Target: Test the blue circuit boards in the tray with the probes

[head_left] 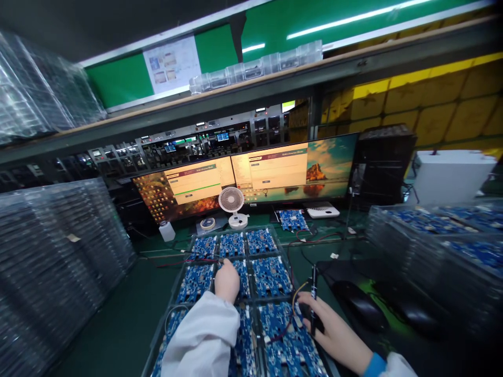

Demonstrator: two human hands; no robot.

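Note:
A clear tray of several blue circuit boards lies on the green bench in front of me. My left hand, in a white sleeve, rests fingers down on a board in the tray's middle row; what it grips is hidden. My right hand lies on the tray's right side and holds a black pen-like probe upright, with thin wires curling beside it.
Two monitors stand at the back with a small white fan, a tape roll and a white bottle. Tall tray stacks rise on the left. Board-filled trays sit right. Two black mice lie on a mat.

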